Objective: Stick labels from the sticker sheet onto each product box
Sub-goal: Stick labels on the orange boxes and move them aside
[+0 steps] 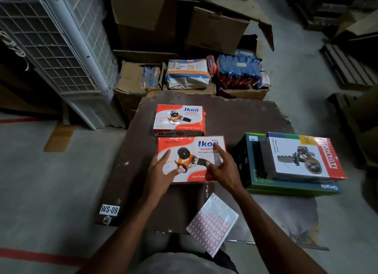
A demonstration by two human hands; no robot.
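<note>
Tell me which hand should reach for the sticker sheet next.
Right. The sticker sheet lies just under the right hand; the left hand would probably have to cross over.

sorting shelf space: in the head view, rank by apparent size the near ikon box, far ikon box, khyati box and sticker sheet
1. Khyati box
2. near Ikon box, close behind it
3. far Ikon box and sticker sheet: look alike. The far box probably looks smaller only through distance.

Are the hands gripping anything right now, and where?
Nothing gripped: left hand and right hand rest open on top of the near Ikon box.
</note>
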